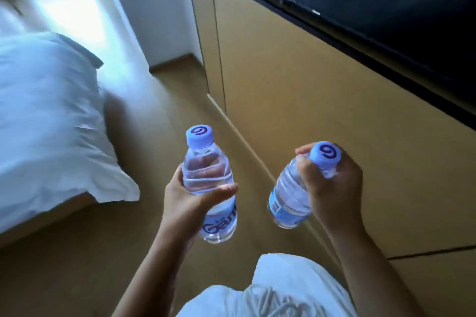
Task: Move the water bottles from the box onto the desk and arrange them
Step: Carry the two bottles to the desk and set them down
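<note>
A tan wooden floor [85, 252] is running through a bright room, with a white-sheeted bed [49, 121] lying at 9 o'clock and a tan cabinet front [304, 100] under a dark panel [386, 8] standing at 2 o'clock. 2 clear water bottles with lilac caps are being held above the floor: the left hand [185, 203] is wrapping the left bottle [208, 188] mid-body, upright; the right hand [332, 188] is gripping the right bottle [291, 198] at its neck, tilted.

Left hand [185, 203] grips upright bottle [207, 183] mid-body; right hand [332, 188] grips tilted bottle [291, 198] at neck.
</note>
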`<state>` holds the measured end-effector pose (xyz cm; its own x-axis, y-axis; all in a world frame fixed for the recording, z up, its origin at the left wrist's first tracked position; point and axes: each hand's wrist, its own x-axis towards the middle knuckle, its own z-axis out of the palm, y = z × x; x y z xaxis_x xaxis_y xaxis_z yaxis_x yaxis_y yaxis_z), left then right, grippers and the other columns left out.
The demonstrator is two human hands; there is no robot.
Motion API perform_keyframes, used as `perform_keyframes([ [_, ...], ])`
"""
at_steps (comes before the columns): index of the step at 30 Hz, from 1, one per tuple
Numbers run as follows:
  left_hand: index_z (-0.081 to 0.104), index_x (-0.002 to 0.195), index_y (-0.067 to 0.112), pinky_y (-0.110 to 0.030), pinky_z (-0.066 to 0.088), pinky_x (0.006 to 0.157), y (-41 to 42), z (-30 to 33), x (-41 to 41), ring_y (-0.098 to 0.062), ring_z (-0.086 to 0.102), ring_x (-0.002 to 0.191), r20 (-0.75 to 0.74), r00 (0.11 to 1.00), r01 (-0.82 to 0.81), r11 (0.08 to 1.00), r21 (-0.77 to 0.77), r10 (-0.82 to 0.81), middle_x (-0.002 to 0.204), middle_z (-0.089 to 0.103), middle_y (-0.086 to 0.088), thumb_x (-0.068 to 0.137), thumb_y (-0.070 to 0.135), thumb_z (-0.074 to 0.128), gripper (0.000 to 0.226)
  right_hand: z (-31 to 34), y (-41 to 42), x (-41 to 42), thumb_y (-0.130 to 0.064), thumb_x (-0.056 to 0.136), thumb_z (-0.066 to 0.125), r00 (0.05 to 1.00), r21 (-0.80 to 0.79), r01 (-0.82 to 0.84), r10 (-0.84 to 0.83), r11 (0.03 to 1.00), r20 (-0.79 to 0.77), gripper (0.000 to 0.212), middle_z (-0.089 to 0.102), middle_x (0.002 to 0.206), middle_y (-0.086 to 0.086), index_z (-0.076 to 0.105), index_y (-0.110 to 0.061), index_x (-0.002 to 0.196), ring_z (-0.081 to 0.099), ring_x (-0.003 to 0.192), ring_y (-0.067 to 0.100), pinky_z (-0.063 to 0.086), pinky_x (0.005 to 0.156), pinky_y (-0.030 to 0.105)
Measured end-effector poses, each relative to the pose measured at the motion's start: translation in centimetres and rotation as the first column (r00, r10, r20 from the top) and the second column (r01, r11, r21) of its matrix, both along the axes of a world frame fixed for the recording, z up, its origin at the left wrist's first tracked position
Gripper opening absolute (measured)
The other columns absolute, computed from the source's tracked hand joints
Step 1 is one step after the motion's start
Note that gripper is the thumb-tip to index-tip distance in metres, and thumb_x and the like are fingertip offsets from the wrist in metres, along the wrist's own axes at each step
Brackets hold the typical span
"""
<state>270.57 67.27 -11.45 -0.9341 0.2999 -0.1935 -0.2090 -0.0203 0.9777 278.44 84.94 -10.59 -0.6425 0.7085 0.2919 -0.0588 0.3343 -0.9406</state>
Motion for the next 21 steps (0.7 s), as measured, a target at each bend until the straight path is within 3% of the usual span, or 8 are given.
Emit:
perform_keyframes([
  [5,0.066,0.101,0.015,-0.039,0.058,0.077,-1.3,-1.3,-6.2,-0.028,0.071,0.085,0.031,0.987,-0.159,0.987,0.01,0.159,0.095,0.073,-0.012,0.033,0.024,0.083,0.07,-0.7,-0.7,-10.1,-0.044,0.062,0.053,0.981,-0.009,-0.192,0.192,0.981,0.039,0.035,0.065,0.067,-0.015,0.065,-0.013,0.075,0.061,0.067,-0.001,0.041,0.064,0.004],
  [13,0.065,0.103,0.015,-0.046,0.057,0.081,1.3,-1.7,-22.2,-0.028,0.071,0.085,-0.01,0.957,-0.289,0.953,-0.089,0.289,0.092,0.073,-0.007,0.032,0.034,0.086,0.076,-0.6,1.7,-28.5,-0.049,0.062,0.052,0.92,0.051,-0.389,0.385,0.92,0.072,0.043,0.064,0.071,-0.015,0.065,-0.013,0.081,0.061,0.07,-0.001,0.044,0.061,0.004],
  [17,0.065,0.095,0.022,-0.032,0.056,0.07,2.1,-1.1,-29.3,-0.018,0.072,0.077,-0.049,0.929,-0.37,0.92,-0.126,0.367,0.085,0.074,0.0,0.03,0.04,0.085,0.071,0.3,2.7,-37.2,-0.047,0.065,0.052,0.888,0.116,-0.459,0.455,0.881,0.066,0.043,0.062,0.072,-0.016,0.065,-0.01,0.082,0.059,0.071,-0.006,0.041,0.06,0.001],
  [21,0.065,0.098,0.02,-0.03,0.055,0.069,1.8,-1.8,-35.4,-0.018,0.072,0.079,-0.005,0.89,-0.454,0.886,-0.098,0.456,0.087,0.074,0.0,0.029,0.039,0.085,0.075,0.1,2.6,-45.1,-0.043,0.065,0.052,0.854,0.092,-0.519,0.512,0.85,0.091,0.036,0.061,0.066,-0.017,0.064,-0.012,0.078,0.059,0.068,-0.007,0.039,0.06,0.001],
])
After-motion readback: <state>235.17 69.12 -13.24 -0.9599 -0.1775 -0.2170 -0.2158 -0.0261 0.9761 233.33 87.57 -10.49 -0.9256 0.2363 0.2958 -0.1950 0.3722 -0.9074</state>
